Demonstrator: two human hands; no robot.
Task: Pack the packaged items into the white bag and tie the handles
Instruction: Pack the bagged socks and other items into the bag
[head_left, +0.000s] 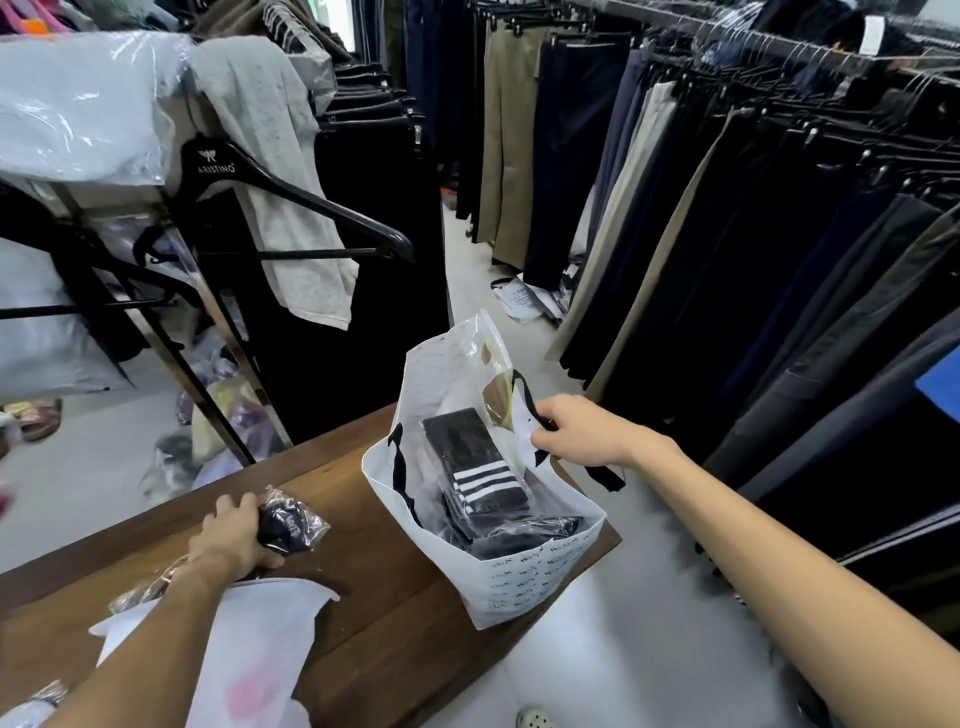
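Your right hand (582, 434) sits right of centre in the frame, its fingers (545, 447) pinched on the near rim of the white bag (519, 577), next to one of its black handles (524, 395), and it holds the mouth open. The bag stands upright on the right end of the dark wooden surface (395, 613), and its lower corner juts past the edge above the pale floor (623, 665). Inside it, a black sock pack with white stripes (475, 462) leans upright among other clear-wrapped dark packs. A tall clear sleeve (457, 358) rises above the far rim of the bag.

Your left hand (234, 535) is at the lower left of the frame, its fingers (228, 506) clenched around a small dark item in crinkled clear wrap (291, 522) that rests on the surface. The wrap's loose end sticks out to the right of your knuckles. Just below your left forearm lies a flat white pouch (244, 660) with a pink blotch on it, and a bit of another clear wrapper (135, 595) shows at its left edge.

In the upper left of the frame, an empty black hanger (291, 202) hangs from a rack beside a grey garment (280, 171). Along the right of the frame runs a long rail of dark and beige trousers (727, 234).
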